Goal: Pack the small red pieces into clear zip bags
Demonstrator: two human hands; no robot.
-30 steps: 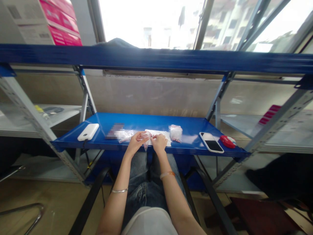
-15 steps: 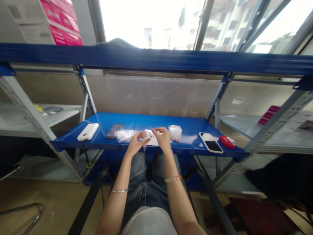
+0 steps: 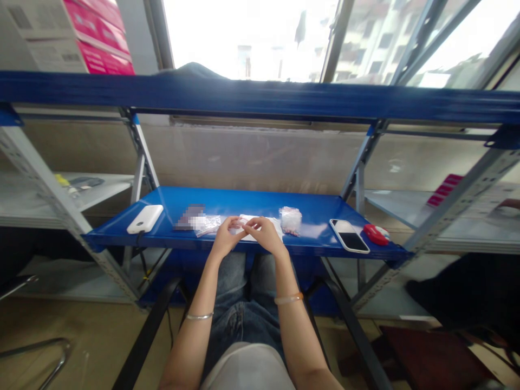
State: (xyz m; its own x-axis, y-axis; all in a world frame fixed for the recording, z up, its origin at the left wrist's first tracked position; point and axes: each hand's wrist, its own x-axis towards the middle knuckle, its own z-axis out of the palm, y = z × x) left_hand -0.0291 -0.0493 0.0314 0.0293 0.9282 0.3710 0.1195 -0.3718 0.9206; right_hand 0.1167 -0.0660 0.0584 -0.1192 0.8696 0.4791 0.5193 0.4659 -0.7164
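Observation:
My left hand [image 3: 226, 237] is closed around a small clear plastic bag [image 3: 238, 223] with something reddish in it, mostly hidden by the fingers. Fingertips of my right hand [image 3: 264, 234] are pinched together and meet the left fingers at the bag. What the right fingers pinch, if anything, is too small to make out. Beneath both hands lies a white sheet [image 3: 278, 227], partly covered. Left of them is a flat clear zip bag [image 3: 209, 225]. To the right stands a fuller clear bag [image 3: 291, 221] with white and reddish contents.
The blue shelf [image 3: 244, 197] serves as a worktop. On it are a white power bank [image 3: 145, 219] with a cable at the left, a phone [image 3: 349, 236] and a red and white object [image 3: 376, 234] at the right. A blue beam [image 3: 260, 100] crosses above. At the far right, part of another person's hand [image 3: 509, 204] shows.
My right hand has moved left from over the white sheet to meet my left hand at the small bag. More of the sheet's right side shows now.

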